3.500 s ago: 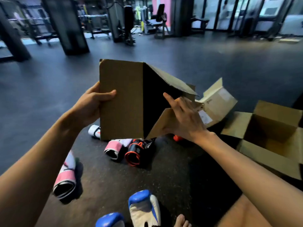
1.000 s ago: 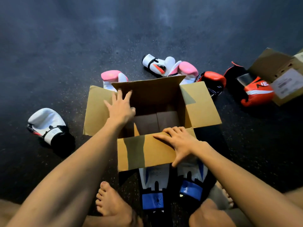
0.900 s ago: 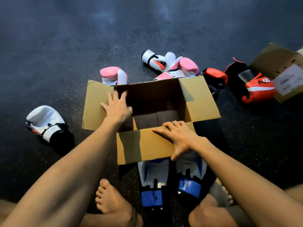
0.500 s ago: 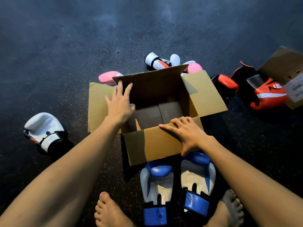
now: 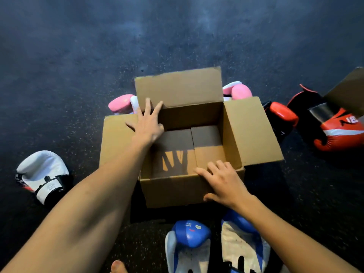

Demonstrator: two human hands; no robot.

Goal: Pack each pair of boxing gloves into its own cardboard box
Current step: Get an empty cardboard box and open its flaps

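An open cardboard box (image 5: 250,133) stands on the dark floor in front of me with nothing inside and its flaps spread. My left hand (image 5: 148,123) presses flat with spread fingers on the box's far left corner, where the left flap meets the back flap. My right hand (image 5: 222,180) rests on the near rim, fingers hooked over the edge and thumb on the front wall. Two blue-and-white gloves (image 5: 189,245) lie just below the box. Pink gloves (image 5: 120,103) peek out behind it. Red gloves (image 5: 338,129) lie at the right.
A white-and-black glove (image 5: 43,174) lies on the floor at the left. Part of a second cardboard box (image 5: 348,89) shows at the right edge, over the red gloves. My bare toe (image 5: 118,266) is at the bottom edge.
I have set the box down on the floor and folded its flaps outward. Over the last second it shifted slightly away from me; both hands stay on it.
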